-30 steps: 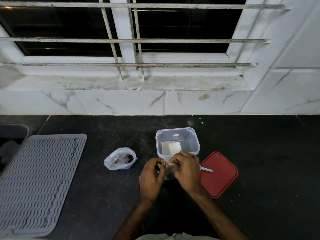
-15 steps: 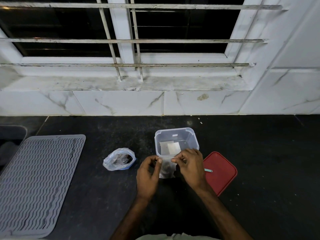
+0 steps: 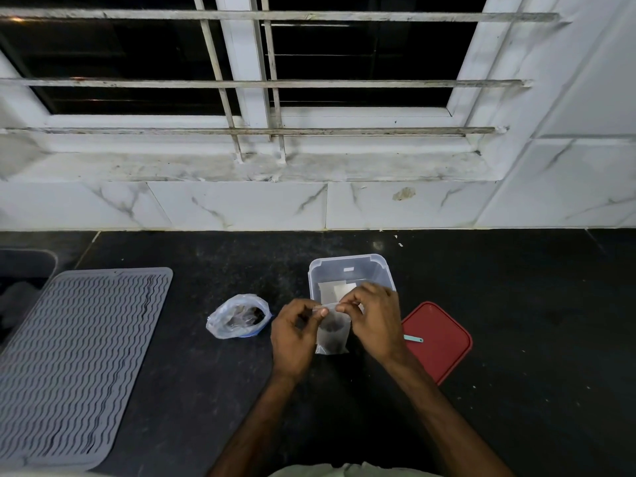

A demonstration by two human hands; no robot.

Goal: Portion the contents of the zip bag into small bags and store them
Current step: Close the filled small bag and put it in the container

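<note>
Hands have drawn apart since a second ago, when they were bunched together over the small bag (image 3: 332,333), which now hangs exposed between them. Left hand (image 3: 296,335) pinches the left end of the bag's top edge between thumb and forefinger, other fingers curled. Right hand (image 3: 373,325) pinches the right end of the same edge in like manner. The small bag is clear, upright, with dark contents settled in its lower part. It sits just in front of the near wall of the tub (image 3: 351,261); whether its bottom touches the counter (image 3: 516,304) cannot be told. The tub is clear, uncovered, standing on the counter, with pale flat pieces (image 3: 335,290) inside, possibly empty bags. The zip bag (image 3: 237,316) lies on the counter left of the left hand, apart from it, mouth open, dark contents visible. A red lid (image 3: 444,342) lies flat to the right of the tub, partly behind the right wrist. A teal spoon (image 3: 413,339) rests on it, only the handle showing. A grey ribbed mat (image 3: 79,346) lies at the counter's left end, well apart.
</note>
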